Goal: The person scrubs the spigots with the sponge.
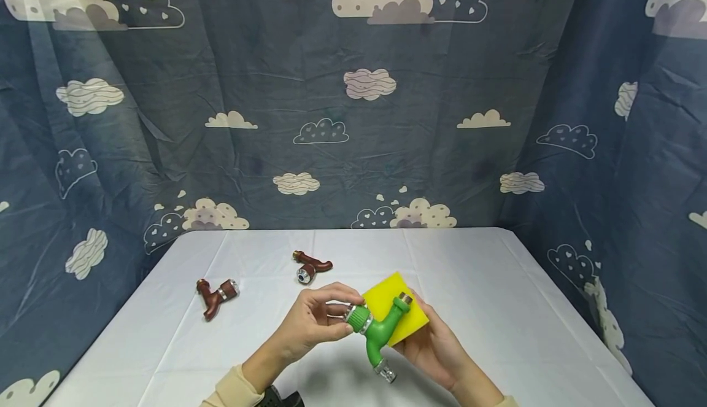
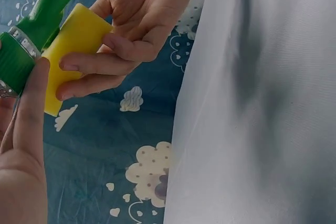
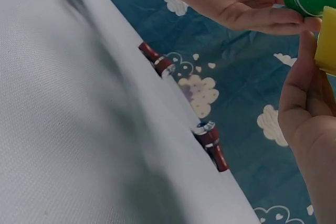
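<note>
Left hand (image 1: pixel 315 320) pinches green tap (image 1: pixel 381 332) by its nine-o'clock knob (image 1: pixel 359 319) above white tablecloth (image 1: pixel 508 309); right hand (image 1: pixel 436 347) grips yellow sponge (image 1: pixel 383 295) at tap's one o'clock. Two brown taps (image 1: pixel 215 298) lie toward ten o'clock.

White cloth-covered surface (image 1: pixel 486 290), creased. Directly behind the surface: slate-blue fabric backdrop (image 1: pixel 265 57), wrinkled, pale cloud prints (image 1: pixel 370 84). Similar cloud-print fabric left and right of the surface. Soft blurry shadows (image 2: pixel 248 66) across the surface.
</note>
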A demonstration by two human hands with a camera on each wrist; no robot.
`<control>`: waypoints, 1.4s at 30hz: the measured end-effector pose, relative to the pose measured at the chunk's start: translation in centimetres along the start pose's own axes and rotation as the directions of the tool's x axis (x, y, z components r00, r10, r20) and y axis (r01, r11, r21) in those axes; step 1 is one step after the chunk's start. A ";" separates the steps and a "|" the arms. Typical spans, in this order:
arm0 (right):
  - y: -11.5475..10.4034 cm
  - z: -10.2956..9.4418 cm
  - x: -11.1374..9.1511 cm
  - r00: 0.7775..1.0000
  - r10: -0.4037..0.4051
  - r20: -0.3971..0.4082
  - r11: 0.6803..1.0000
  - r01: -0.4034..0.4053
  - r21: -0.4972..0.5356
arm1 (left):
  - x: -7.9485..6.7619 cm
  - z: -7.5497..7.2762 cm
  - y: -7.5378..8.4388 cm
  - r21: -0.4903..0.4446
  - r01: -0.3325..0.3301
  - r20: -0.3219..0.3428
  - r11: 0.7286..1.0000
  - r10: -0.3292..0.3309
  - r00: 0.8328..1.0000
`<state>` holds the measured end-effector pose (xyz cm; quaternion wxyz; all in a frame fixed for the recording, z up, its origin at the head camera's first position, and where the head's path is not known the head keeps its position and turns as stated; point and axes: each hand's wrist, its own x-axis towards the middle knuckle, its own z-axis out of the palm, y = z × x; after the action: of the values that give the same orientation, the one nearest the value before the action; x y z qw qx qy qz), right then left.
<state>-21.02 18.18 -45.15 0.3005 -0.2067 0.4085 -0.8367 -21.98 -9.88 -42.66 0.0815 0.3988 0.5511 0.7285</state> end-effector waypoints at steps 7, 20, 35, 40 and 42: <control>0.1 0.0 0.1 0.999 0.017 -0.039 1.000 -0.017 0.010 | 0.1 0.0 -0.5 0.177 -0.086 -0.040 0.980 0.094 0.995; 0.8 -0.9 0.4 0.996 -0.002 0.092 0.998 -0.005 0.070 | 0.1 -0.2 -0.7 0.281 -0.114 -0.170 0.953 0.166 0.971; 0.4 -1.1 0.2 0.998 0.047 0.039 0.998 -0.049 0.049 | 0.1 -0.9 -0.2 0.258 -0.034 -0.369 0.965 0.131 0.920; 0.2 -1.1 0.3 0.999 0.048 -0.020 0.998 -0.047 0.037 | 0.2 -0.8 -0.3 0.310 -0.047 -0.391 0.950 0.173 0.904; 0.2 -1.0 0.3 0.998 0.048 -0.046 0.998 -0.047 0.028 | 0.1 -0.8 -0.4 0.329 -0.045 -0.405 0.943 0.184 0.895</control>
<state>-21.75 18.46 -45.89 0.3135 -0.1730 0.4089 -0.8394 -22.75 -10.23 -43.01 -0.1496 0.2679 0.6386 0.7058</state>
